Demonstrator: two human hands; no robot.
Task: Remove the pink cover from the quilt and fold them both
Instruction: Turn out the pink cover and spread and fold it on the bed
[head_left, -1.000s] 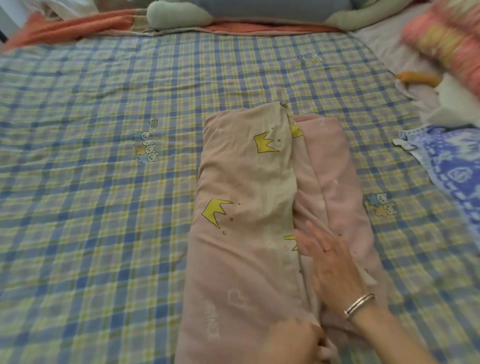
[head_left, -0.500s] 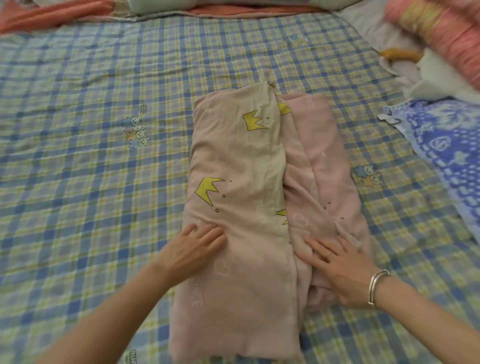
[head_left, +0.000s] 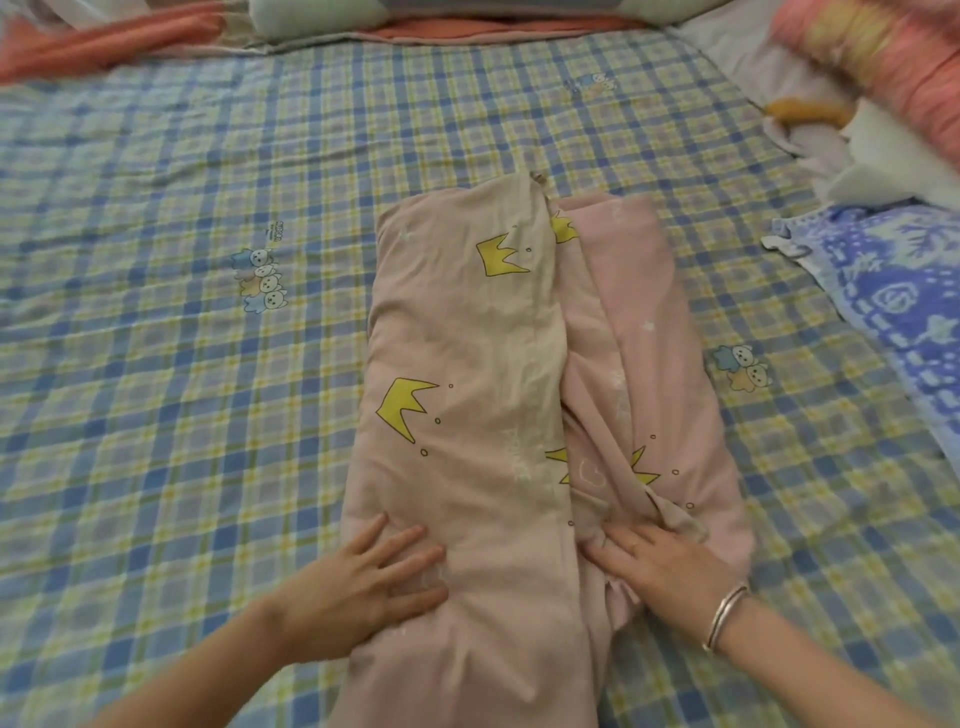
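Low in the frame, the left hand (head_left: 363, 587) and right hand (head_left: 670, 566) press flat, fingers straight and gripping nothing, on the near end of the pink cover (head_left: 467, 364). It lies mid-frame on the checked bed (head_left: 182, 415), long axis running away toward the top edge; both hands sit equally near, so a lengthwise fold seems next.

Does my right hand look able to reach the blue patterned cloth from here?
Probably yes: the right hand rests flat on the pink cover; only plaid sheet separates it from the blue patterned cloth.

Pink crown-print cover (head_left: 467, 374), folded lengthwise, apparently in layers, on bed
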